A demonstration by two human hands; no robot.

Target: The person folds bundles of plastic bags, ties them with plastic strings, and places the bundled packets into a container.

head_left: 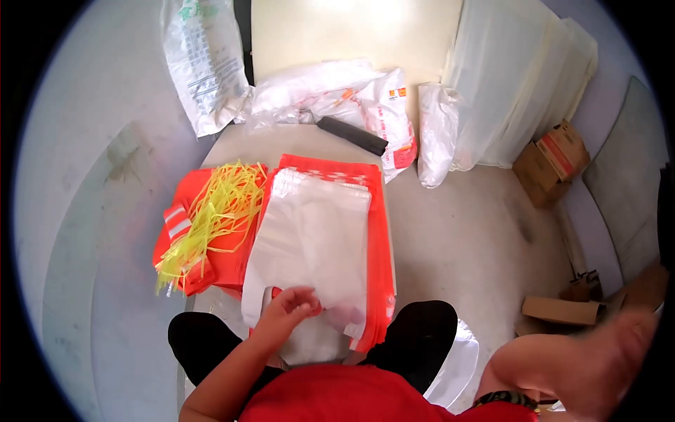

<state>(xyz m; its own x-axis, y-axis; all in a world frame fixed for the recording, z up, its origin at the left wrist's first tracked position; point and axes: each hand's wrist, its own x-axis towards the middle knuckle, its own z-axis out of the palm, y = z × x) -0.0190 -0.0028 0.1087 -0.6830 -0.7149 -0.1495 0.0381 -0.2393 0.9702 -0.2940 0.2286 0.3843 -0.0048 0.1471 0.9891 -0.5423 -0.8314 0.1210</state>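
Note:
A stack of flat plastic bags lies before me, a whitish translucent bag on top of orange-red bags. My left hand is over the near end of the whitish bag, its fingers curled in together. Whether a bag edge is caught between them is hidden. Far off to the right, away from the stack, my right hand is smeared by motion, so its fingers cannot be made out. Left of the stack, a bundle of yellow plastic strips rests on folded orange bags.
A dark bar lies at the table's far end, beside crumpled white printed bags. A large white sack stands at the back left. Cardboard boxes sit on the floor at right, with another flattened box nearer.

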